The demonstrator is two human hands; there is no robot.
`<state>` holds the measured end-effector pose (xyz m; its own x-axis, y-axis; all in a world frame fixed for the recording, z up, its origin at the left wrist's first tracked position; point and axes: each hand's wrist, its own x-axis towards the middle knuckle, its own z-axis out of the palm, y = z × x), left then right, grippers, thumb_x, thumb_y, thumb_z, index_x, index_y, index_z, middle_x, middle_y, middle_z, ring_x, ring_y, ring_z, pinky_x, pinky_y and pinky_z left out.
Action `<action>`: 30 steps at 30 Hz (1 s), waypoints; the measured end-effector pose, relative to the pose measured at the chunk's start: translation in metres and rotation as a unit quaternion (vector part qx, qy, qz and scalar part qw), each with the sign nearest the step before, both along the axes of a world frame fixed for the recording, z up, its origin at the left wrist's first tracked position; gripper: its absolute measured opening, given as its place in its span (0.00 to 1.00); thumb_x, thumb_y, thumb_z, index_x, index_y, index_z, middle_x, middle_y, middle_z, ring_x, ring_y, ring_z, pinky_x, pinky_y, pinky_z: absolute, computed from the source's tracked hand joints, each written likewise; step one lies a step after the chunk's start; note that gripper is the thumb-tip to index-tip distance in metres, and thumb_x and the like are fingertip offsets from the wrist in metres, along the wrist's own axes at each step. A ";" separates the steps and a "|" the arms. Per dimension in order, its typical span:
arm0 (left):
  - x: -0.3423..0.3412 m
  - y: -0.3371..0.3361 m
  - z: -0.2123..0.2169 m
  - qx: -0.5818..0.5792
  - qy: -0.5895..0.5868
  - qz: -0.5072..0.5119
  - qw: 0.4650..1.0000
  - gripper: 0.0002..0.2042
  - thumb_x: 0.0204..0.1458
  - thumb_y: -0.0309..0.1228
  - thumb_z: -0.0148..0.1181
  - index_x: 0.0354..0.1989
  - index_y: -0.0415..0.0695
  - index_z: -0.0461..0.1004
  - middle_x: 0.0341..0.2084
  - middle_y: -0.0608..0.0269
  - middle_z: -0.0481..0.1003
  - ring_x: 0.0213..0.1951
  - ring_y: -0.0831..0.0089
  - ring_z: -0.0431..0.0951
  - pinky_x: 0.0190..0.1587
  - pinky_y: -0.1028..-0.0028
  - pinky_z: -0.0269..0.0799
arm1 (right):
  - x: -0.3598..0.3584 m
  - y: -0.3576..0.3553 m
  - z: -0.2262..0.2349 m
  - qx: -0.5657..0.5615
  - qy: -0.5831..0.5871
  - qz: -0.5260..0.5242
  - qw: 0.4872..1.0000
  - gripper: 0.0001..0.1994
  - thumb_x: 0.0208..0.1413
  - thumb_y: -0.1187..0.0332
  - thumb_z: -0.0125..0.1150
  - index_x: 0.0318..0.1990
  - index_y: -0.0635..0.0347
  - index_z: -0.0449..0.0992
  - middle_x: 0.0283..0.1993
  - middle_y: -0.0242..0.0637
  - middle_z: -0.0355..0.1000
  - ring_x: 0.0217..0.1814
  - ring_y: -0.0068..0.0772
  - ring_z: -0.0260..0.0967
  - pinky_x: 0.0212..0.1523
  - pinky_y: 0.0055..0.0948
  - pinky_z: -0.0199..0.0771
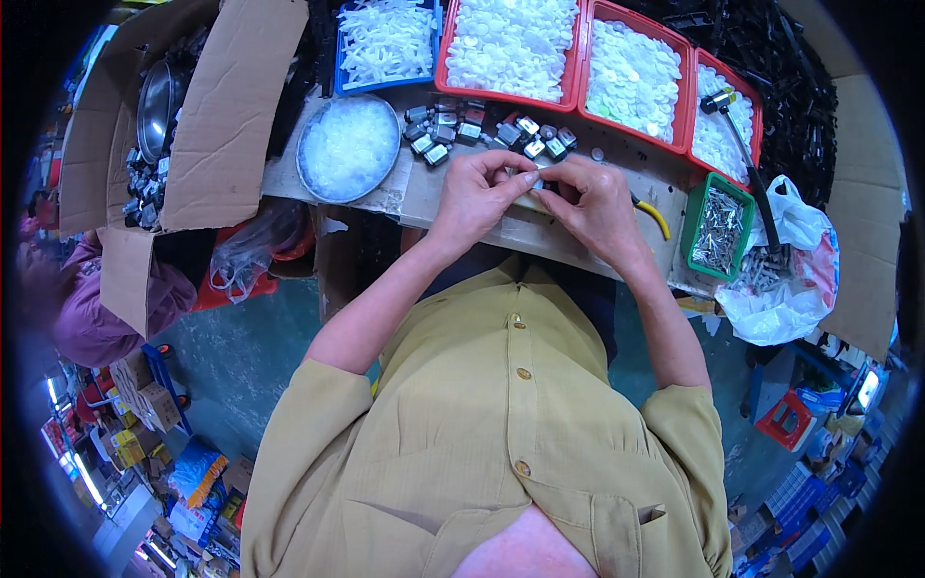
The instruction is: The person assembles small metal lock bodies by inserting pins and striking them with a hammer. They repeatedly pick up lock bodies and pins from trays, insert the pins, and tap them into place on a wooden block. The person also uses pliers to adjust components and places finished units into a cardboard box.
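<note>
My left hand (479,193) and my right hand (594,200) meet at the near edge of the workbench (578,144), fingertips pinched together on a small part (536,182) that is mostly hidden between them. Just beyond the hands lies a cluster of several small grey metal-and-black components (453,128). A round metal dish of clear white bits (348,148) sits to the left of my left hand.
Red trays of white plastic pieces (511,43) and a blue tray (385,43) line the back. A green box of metal pins (718,229), a hammer (742,144), yellow-handled pliers (653,214) and a plastic bag (785,279) lie right. Cardboard boxes (226,106) stand left; another person (87,308) sits far left.
</note>
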<state>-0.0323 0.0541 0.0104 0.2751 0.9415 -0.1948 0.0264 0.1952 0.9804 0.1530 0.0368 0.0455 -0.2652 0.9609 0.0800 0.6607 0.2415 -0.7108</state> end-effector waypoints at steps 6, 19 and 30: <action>-0.002 -0.001 -0.011 0.037 0.031 -0.024 0.999 0.08 0.57 0.28 0.65 0.42 0.41 0.81 0.18 0.81 0.65 0.21 0.91 0.59 0.22 0.84 0.49 | 0.017 -0.013 0.017 0.062 0.034 -0.012 0.997 0.08 0.48 0.75 0.69 0.37 0.65 0.79 0.30 0.41 0.73 0.28 0.37 0.73 0.31 0.34 0.71; -0.026 0.070 0.047 0.418 0.272 0.040 0.866 0.08 0.52 0.29 0.67 0.37 0.38 0.82 0.23 0.62 0.75 0.25 0.72 0.77 0.29 0.74 0.70 | 0.163 -0.084 0.019 0.045 -0.246 -0.266 0.931 0.05 0.55 0.77 0.62 0.38 0.68 0.77 0.33 0.44 0.71 0.34 0.42 0.74 0.38 0.35 0.71; -0.012 0.106 0.038 0.481 0.382 0.035 0.789 0.09 0.50 0.34 0.69 0.36 0.43 0.83 0.30 0.60 0.76 0.34 0.64 0.80 0.36 0.67 0.75 | 0.171 -0.082 0.020 0.041 -0.240 -0.281 0.928 0.06 0.55 0.77 0.63 0.39 0.68 0.76 0.33 0.43 0.71 0.33 0.36 0.74 0.37 0.33 0.72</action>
